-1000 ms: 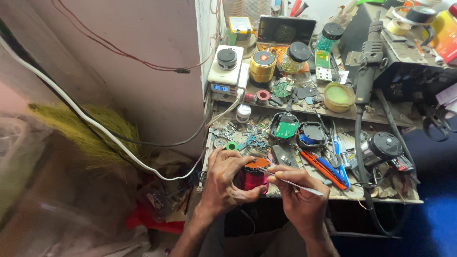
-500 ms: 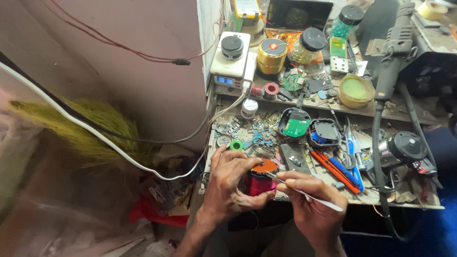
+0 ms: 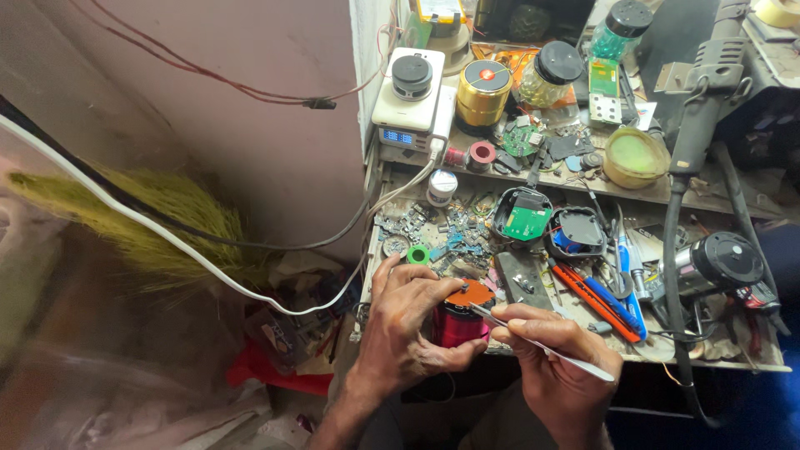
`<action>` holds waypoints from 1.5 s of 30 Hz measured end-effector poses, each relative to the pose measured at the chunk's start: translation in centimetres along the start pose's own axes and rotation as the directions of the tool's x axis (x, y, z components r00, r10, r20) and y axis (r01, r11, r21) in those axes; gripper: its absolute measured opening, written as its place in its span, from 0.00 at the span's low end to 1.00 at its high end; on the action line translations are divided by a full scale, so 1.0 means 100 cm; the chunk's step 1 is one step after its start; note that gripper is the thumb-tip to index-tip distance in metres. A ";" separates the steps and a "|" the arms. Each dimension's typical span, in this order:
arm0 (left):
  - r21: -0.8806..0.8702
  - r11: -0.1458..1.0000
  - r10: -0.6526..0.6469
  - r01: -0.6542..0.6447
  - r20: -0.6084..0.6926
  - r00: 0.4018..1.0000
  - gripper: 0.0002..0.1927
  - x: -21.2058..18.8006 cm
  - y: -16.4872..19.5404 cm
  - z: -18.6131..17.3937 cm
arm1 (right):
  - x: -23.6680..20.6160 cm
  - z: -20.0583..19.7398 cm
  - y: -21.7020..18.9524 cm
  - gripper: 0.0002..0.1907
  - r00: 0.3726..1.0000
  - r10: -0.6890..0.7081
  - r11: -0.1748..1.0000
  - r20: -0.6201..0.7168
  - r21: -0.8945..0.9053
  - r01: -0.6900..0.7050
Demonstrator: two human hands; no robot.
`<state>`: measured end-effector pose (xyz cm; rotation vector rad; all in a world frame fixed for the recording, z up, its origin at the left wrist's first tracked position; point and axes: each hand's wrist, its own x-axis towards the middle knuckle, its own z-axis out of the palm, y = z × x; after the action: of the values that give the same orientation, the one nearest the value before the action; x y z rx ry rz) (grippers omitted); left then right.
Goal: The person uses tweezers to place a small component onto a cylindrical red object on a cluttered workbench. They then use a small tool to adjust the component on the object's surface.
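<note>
Left hand (image 3: 408,325) around red cylinder (image 3: 457,325)

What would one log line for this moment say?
left hand: holds red cylinder | right hand: holds tweezers | tip: at orange top

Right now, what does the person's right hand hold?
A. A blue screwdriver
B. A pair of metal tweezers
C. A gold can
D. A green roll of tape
B. The right hand grips slim metal tweezers, their tip at the orange board on the small red cylinder that the left hand grasps.

Left hand (image 3: 408,321) curled closed; right hand (image 3: 554,354) pinched, fingers (image 3: 521,315) bent.
</note>
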<state>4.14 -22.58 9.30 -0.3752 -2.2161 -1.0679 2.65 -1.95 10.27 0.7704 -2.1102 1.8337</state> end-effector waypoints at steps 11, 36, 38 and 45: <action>0.012 1.000 0.008 -0.008 -0.001 1.000 0.34 -0.001 0.000 -0.001 | -0.002 0.001 0.000 0.06 1.000 -0.016 1.000 -0.007 0.003 0.016; 0.020 1.000 0.001 -0.002 0.028 1.000 0.34 0.000 -0.011 0.004 | 0.001 0.005 0.010 0.08 0.994 -0.099 0.988 -0.050 -0.122 0.092; 0.023 1.000 -0.001 0.000 0.029 1.000 0.34 0.000 -0.012 0.004 | 0.002 0.006 0.010 0.08 0.992 -0.109 0.984 -0.059 -0.148 0.099; 0.018 1.000 -0.016 0.016 0.031 0.999 0.35 0.002 -0.013 0.004 | 0.000 0.010 0.012 0.08 0.993 -0.054 0.998 -0.105 -0.014 0.053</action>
<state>3.20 -23.03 8.45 -0.3694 -2.2586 -1.0567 2.22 -2.81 9.08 0.7049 -2.0133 1.7925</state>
